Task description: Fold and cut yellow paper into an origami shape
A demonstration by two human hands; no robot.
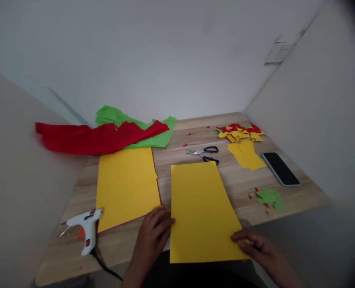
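A yellow paper sheet (201, 208) lies on the wooden table (177, 140), its near edge hanging over the table's front. My left hand (153, 232) rests on the sheet's left edge near the bottom, fingers curled over the rim. My right hand (254, 244) pinches the sheet's bottom right corner. A second yellow sheet (126, 186) with a red sheet just showing beneath it lies to the left, close to my left hand.
A white glue gun (86, 228) with a black cord lies at the front left. Black-handled scissors (206, 154) sit behind the sheet. Red paper (96, 138) and green paper (162, 138) are piled at the back left. Cut paper scraps (243, 136), a phone (281, 168) and green bits (269, 198) lie right.
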